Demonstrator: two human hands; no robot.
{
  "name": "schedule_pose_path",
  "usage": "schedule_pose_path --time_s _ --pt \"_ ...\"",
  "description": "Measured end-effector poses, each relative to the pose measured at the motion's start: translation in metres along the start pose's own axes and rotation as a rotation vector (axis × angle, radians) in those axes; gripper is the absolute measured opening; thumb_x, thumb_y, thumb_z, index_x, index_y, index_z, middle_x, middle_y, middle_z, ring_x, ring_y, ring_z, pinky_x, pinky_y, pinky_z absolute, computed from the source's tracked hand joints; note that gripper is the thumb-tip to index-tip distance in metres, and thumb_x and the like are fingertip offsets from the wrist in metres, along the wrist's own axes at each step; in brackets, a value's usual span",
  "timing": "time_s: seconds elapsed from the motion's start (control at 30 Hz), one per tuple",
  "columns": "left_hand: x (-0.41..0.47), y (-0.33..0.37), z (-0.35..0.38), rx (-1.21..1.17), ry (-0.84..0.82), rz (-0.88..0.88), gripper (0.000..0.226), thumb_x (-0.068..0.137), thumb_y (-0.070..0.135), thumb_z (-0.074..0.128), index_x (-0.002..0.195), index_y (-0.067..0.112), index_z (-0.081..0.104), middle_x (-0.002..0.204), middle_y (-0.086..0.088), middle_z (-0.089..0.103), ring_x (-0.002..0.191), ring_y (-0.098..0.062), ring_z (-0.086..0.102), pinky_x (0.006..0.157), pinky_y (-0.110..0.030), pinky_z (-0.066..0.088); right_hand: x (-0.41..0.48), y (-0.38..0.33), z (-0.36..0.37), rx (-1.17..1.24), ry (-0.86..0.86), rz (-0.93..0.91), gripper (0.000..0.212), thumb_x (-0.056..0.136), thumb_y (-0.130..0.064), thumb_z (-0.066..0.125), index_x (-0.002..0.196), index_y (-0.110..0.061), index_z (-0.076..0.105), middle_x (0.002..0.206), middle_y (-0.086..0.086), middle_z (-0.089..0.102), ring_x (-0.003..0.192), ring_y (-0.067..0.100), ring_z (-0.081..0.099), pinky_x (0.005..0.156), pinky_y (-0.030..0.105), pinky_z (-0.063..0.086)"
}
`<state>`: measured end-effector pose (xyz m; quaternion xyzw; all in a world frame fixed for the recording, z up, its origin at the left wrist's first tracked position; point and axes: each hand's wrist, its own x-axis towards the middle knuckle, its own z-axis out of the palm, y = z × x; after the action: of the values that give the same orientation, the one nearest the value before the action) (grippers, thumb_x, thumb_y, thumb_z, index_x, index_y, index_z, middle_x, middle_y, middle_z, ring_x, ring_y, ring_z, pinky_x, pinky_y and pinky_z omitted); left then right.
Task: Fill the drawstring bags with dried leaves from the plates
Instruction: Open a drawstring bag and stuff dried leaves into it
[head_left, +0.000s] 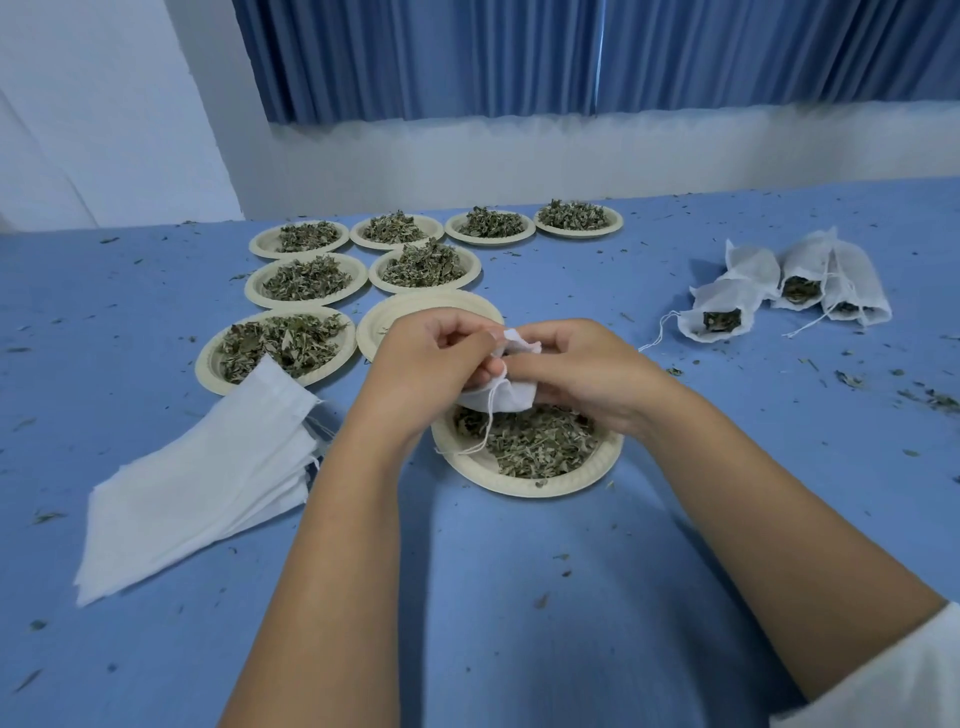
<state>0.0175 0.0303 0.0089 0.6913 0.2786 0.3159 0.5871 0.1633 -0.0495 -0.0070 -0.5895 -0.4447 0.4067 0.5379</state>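
A small white drawstring bag (506, 397) hangs between both hands, just above a cream plate (519, 480) of dried leaves (540, 441) near the table's middle. My left hand (431, 353) pinches the bag's top from the left. My right hand (582, 364) grips its top and side from the right. The bag's string dangles down onto the plate. A stack of flat white bags (208, 488) lies to the left. Several filled bags (789, 286) lie at the right.
Several more plates of dried leaves (306, 280) stand in rows behind the hands, and one bare plate (415, 312) sits right behind my left hand. Leaf crumbs litter the blue tabletop (519, 597). A white wall and blue curtain run along the table's far side.
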Motion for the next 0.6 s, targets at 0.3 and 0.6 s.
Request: schedule_pose_path --time_s 0.3,0.6 --pt "-0.001 0.002 0.001 -0.007 -0.009 0.013 0.013 0.091 0.007 0.063 0.084 0.012 0.073 0.059 0.001 0.067 0.056 -0.005 0.06 0.057 -0.013 0.048 0.0 0.001 0.004 -0.228 0.169 -0.108 0.007 0.087 -0.014 0.071 0.083 -0.019 0.072 0.068 -0.003 0.067 0.059 0.006 0.06 0.056 0.02 0.047" --pt "0.002 0.0 -0.01 -0.062 0.122 0.004 0.01 0.092 0.009 0.064 0.086 0.01 0.072 0.058 0.002 0.067 0.054 -0.004 0.06 0.059 -0.014 0.05 -0.009 -0.012 -0.026 -0.427 -0.037 0.031 0.022 0.08 -0.049 0.073 0.09 -0.03 0.076 0.088 -0.011 0.074 0.08 0.003 0.068 0.064 0.019 0.051"
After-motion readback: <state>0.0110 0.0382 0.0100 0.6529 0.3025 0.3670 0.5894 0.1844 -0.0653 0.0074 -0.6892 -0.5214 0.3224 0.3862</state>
